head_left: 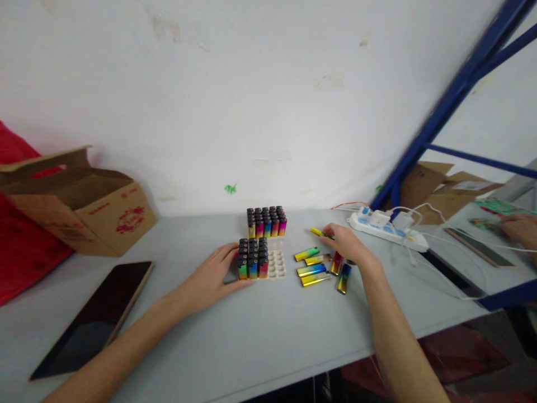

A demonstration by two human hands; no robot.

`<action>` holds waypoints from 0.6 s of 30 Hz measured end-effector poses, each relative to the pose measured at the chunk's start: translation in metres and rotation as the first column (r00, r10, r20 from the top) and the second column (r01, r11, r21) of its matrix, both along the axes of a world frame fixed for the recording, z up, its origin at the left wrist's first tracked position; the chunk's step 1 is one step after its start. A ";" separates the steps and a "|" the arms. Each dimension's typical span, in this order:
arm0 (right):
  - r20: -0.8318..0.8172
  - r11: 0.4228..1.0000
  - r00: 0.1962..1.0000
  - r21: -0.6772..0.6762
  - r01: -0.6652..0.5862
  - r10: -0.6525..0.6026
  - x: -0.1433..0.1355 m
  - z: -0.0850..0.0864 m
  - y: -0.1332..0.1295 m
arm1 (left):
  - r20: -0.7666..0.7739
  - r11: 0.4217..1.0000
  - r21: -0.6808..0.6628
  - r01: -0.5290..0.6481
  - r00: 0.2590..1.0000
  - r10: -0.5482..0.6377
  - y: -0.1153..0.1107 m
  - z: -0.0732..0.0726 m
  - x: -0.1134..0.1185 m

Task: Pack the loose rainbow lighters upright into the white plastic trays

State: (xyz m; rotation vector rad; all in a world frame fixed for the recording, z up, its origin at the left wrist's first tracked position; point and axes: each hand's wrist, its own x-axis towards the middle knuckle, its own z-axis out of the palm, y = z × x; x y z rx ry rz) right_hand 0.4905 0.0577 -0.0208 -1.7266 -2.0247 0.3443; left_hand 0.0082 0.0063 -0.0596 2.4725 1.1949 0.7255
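Observation:
A white tray [277, 265] with round sockets stands on the table, its left part filled with upright lighters [253, 263] with black tops, its right part showing bare sockets. My left hand [220, 274] is curved round the tray's left side, thumb along the front and fingers behind. Between the fingers of my right hand [342, 240] is a yellow lighter [316, 231], its far end pointing left. Below that hand lie several loose lighters [312, 270] in green, yellow, blue and red. Behind the tray stands a full block of upright lighters [267, 224].
On the left are an open cardboard box [113, 215] and a dark tablet [94, 319]. A white power strip [388, 232] with plugs and cables lies at the right, beside a blue metal frame [440, 112]. Another person's hand [520, 229] shows beyond the frame.

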 end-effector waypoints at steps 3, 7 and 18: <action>-0.153 0.996 0.988 0.084 -0.016 0.029 -0.017 0.001 -0.001 | 0.024 1.000 -0.019 0.015 1.000 -0.015 -0.001 0.003 0.001; -0.362 0.978 0.920 0.191 -0.087 0.153 -0.055 0.004 -0.007 | 0.020 0.998 -0.064 0.021 1.000 -0.020 -0.002 0.012 0.000; -0.796 0.986 0.593 0.030 -0.166 0.124 -0.120 0.008 -0.024 | 0.002 0.990 -0.135 0.045 0.999 -0.045 -0.006 0.024 -0.006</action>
